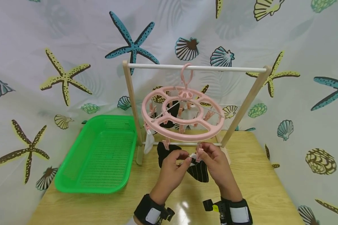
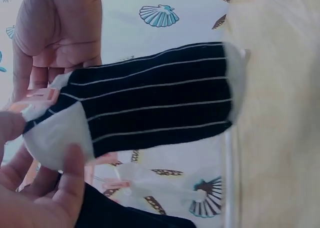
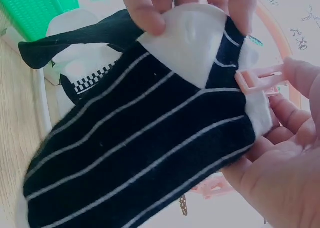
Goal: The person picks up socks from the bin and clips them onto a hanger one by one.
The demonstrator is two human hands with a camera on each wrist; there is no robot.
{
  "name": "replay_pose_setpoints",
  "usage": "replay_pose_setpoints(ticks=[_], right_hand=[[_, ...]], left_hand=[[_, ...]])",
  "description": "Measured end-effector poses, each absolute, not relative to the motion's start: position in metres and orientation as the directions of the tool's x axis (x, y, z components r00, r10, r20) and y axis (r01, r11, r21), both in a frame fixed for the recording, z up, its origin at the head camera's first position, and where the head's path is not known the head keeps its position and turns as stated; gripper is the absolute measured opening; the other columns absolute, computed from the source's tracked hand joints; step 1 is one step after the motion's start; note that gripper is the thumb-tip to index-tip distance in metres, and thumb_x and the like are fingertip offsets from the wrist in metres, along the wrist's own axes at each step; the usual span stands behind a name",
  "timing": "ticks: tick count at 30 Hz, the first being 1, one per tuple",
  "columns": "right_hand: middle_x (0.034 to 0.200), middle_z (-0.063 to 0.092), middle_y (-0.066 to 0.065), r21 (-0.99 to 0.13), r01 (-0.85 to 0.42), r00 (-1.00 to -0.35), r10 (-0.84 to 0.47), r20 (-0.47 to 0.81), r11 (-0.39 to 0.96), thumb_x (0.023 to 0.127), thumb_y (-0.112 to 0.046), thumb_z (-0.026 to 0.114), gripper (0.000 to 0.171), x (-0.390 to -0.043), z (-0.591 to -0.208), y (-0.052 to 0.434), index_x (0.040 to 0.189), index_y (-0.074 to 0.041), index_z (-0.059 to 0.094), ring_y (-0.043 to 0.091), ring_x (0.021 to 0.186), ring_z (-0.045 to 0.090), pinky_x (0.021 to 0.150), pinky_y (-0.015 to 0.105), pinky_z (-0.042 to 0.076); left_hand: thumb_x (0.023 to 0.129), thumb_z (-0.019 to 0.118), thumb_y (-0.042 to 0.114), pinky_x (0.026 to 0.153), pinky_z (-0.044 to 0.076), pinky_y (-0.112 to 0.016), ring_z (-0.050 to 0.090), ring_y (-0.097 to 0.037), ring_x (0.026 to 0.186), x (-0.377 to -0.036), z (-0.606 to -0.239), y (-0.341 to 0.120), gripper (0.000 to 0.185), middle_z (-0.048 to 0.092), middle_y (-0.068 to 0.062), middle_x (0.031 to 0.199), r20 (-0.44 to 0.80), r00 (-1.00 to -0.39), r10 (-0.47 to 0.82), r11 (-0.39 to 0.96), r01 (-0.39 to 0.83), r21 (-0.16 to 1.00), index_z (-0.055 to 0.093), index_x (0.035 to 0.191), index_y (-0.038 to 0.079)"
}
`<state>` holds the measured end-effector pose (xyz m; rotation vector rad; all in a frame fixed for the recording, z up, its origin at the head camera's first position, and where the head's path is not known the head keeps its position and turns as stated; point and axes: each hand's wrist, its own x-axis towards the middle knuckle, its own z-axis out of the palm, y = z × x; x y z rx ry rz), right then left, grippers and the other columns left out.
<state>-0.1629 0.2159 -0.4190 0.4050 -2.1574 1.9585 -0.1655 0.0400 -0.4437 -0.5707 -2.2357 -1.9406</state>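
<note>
A black sock (image 3: 125, 148) with thin white stripes and white heel and toe patches hangs between my hands. My left hand (image 1: 173, 168) pinches its white heel patch (image 2: 62, 138) between thumb and fingers. With my right hand (image 1: 218, 162) I grip a pink clothespin (image 3: 260, 80), whose jaws sit over the sock's opening edge. That clothespin hangs at the front of a round pink drying hanger (image 1: 186, 137). Just left of it, another black sock (image 1: 163, 153) hangs from a neighbouring clothespin (image 1: 166, 143).
The hanger's hook loops over the white rod (image 1: 228, 68) of a wooden stand (image 1: 248, 103). A white sock (image 1: 149, 142) hangs at the ring's left, with a dark piece (image 1: 173, 111) toward the back. On the wooden table (image 1: 259, 187), a green basket (image 1: 93, 187) stands left of the stand.
</note>
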Motion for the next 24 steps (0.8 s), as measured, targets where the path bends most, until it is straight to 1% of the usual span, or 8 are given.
replay_pose_setpoints(ticks=[2,5,8,10,14,19,22,24], right_hand=[[0.100,0.058,0.018,-0.942,-0.318,-0.948,-0.048,0.315,0.107,0.102,-0.004,0.054,0.024,-0.163,-0.420,0.216,0.120,0.012,0.056,0.013,0.081,0.059,0.073,0.024,0.052],[0.101,0.059,0.022,-0.945,-0.295,-0.955,-0.017,0.296,0.143,0.102,-0.007,0.055,0.026,-0.165,-0.420,0.216,0.121,0.010,0.057,0.014,0.081,0.059,0.074,0.024,0.052],[0.101,0.059,0.024,-0.944,-0.283,-0.957,0.015,0.290,0.172,0.102,-0.009,0.056,0.028,-0.167,-0.418,0.218,0.123,0.010,0.058,0.015,0.082,0.060,0.075,0.024,0.052],[0.101,0.060,0.022,-0.941,-0.279,-0.956,0.039,0.291,0.193,0.102,-0.009,0.056,0.030,-0.168,-0.416,0.219,0.125,0.009,0.058,0.015,0.083,0.060,0.075,0.023,0.052],[0.105,0.062,0.017,-0.938,-0.270,-0.951,0.093,0.296,0.219,0.103,-0.014,0.056,0.034,-0.172,-0.410,0.220,0.129,0.007,0.059,0.014,0.088,0.060,0.078,0.021,0.052],[0.113,0.062,0.021,-0.936,-0.261,-0.942,0.150,0.300,0.235,0.102,-0.018,0.058,0.037,-0.175,-0.407,0.223,0.132,0.004,0.059,0.014,0.095,0.061,0.085,0.019,0.050],[0.124,0.061,0.017,-0.934,-0.245,-0.943,0.159,0.292,0.261,0.102,-0.019,0.058,0.041,-0.175,-0.407,0.225,0.138,0.000,0.055,0.016,0.104,0.061,0.089,0.018,0.048],[0.129,0.061,0.014,-0.931,-0.225,-0.943,0.174,0.282,0.287,0.103,-0.019,0.057,0.043,-0.174,-0.407,0.226,0.143,-0.004,0.052,0.018,0.112,0.060,0.092,0.019,0.047]], left_hand=[[0.097,0.067,0.019,0.073,0.054,-0.029,0.062,-0.017,0.101,-0.162,-0.449,0.037,0.011,0.064,0.001,0.108,0.329,-0.934,0.141,0.093,0.343,0.935,0.068,0.107,0.014],[0.095,0.068,0.016,0.071,0.054,-0.030,0.062,-0.017,0.096,-0.158,-0.457,0.030,0.007,0.063,0.001,0.104,0.339,-0.939,0.059,0.059,0.342,0.938,0.068,0.102,0.014],[0.095,0.069,0.014,0.070,0.054,-0.030,0.062,-0.017,0.093,-0.153,-0.464,0.022,0.005,0.063,0.000,0.101,0.346,-0.938,0.013,0.036,0.347,0.937,0.069,0.100,0.012],[0.095,0.068,0.012,0.069,0.054,-0.030,0.061,-0.017,0.092,-0.150,-0.467,0.018,0.005,0.063,-0.001,0.102,0.338,-0.941,-0.005,0.035,0.338,0.941,0.069,0.099,0.010],[0.095,0.067,0.013,0.071,0.052,-0.031,0.061,-0.018,0.097,-0.147,-0.471,0.012,0.007,0.065,-0.003,0.107,0.293,-0.956,-0.022,0.071,0.291,0.954,0.069,0.098,0.007],[0.096,0.067,0.016,0.075,0.054,-0.032,0.061,-0.022,0.105,-0.146,-0.472,0.008,0.009,0.065,-0.007,0.114,0.262,-0.965,-0.003,0.096,0.261,0.961,0.070,0.097,0.007],[0.096,0.067,0.015,0.075,0.054,-0.032,0.060,-0.023,0.108,-0.145,-0.474,0.007,0.010,0.064,-0.010,0.116,0.254,-0.967,0.003,0.101,0.253,0.962,0.069,0.097,0.006],[0.096,0.067,0.015,0.075,0.054,-0.032,0.060,-0.023,0.109,-0.145,-0.475,0.005,0.008,0.064,-0.012,0.117,0.254,-0.967,0.005,0.102,0.253,0.962,0.070,0.097,0.007]])
